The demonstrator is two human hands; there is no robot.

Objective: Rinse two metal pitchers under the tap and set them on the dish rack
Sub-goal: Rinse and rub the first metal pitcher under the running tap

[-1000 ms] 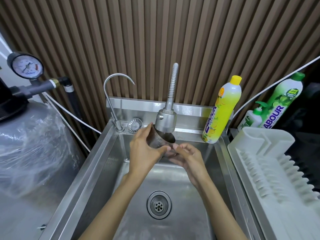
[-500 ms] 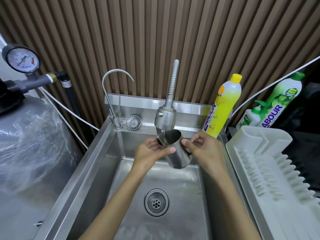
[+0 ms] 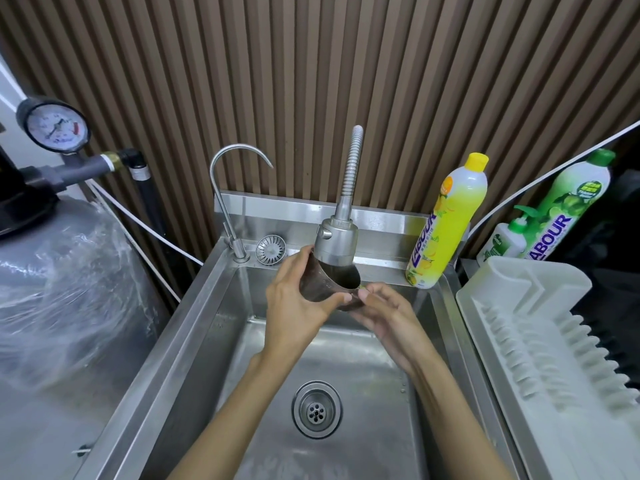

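Brown slatted panelling backs the steel sink [image 3: 194,323] over which we work. Our left hand [image 3: 294,306] wraps its fingers and thumb round the side of a metal pitcher [image 3: 323,284], which is tilted with its open mouth turned up and right, right under the spray head of the tap [image 3: 337,242]. Our right hand [image 3: 384,315] closes on the pitcher's lower right edge, fingertips touching it (whether water runs we cannot tell). Both hands grip the same pitcher above the basin, well clear of its floor.

Below the hands lies the round drain [image 3: 317,408]. Just beyond the left hand a small strainer [image 3: 270,249] rests on the sink ledge, with a thin gooseneck faucet [image 3: 235,202] beside it. Beyond the right hand a yellow soap bottle [image 3: 446,223] stands on the ledge. Right of the right hand sits the white dish rack [image 3: 540,341], apart from the pitcher, and behind it a green bottle [image 3: 568,209] and a small pump bottle [image 3: 505,237]. Far to the left of the left hand a grey tank wrapped in plastic [image 3: 62,289] stands under a pressure gauge [image 3: 53,128].
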